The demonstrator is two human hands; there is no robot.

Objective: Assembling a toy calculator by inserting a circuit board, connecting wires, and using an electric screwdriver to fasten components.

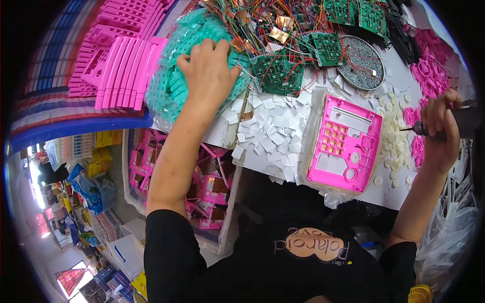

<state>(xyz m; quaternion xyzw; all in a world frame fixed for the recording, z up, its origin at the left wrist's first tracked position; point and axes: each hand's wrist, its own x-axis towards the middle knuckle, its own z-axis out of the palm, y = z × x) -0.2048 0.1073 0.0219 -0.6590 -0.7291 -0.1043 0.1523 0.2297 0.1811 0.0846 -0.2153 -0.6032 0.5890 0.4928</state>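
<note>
Under left hand [209, 73], teal plastic parts [175, 87], bagged

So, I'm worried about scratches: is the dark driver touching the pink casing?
Apart. The head view shows cream discs in the gap between the dark driver and the pink casing's right edge.

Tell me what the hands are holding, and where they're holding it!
The right hand holds a dark screwdriver-like tool around its body, behind the thin tip. The left hand is on teal plastic pieces; I can't tell if it grips any.
</note>
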